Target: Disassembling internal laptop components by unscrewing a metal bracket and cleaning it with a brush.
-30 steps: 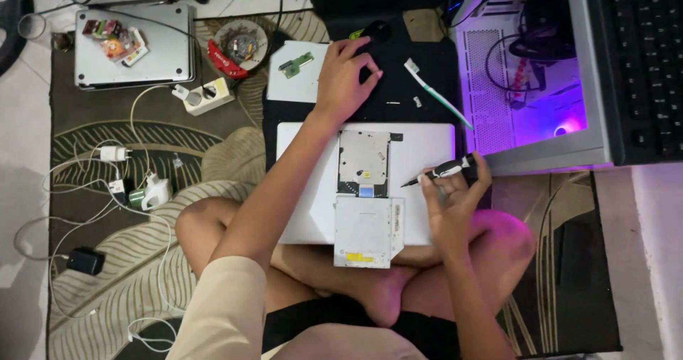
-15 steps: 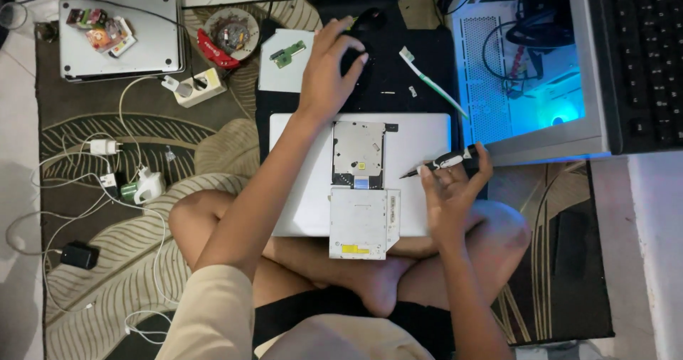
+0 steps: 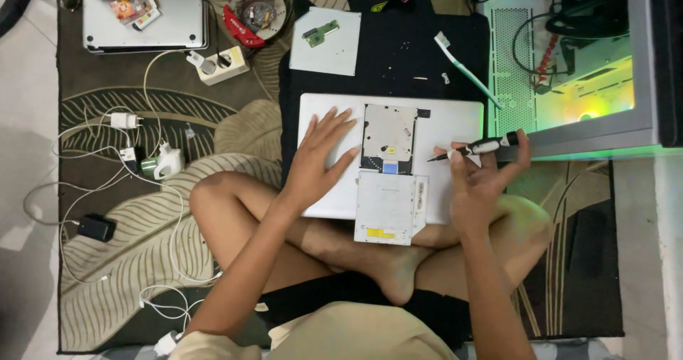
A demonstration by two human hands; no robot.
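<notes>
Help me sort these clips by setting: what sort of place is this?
Probably a home floor used for computer repair: a patterned rug, an open lit computer case, and an upturned laptop across the person's crossed legs.

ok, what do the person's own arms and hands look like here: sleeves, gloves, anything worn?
Both arms are bare from the hands up to near the shoulders. The left hand and right hand wear no gloves, and no rings, watch or wristband show. At the bottom edge, a pale beige short sleeve covers the left upper arm; it belongs to a loose top of the same colour.
</notes>
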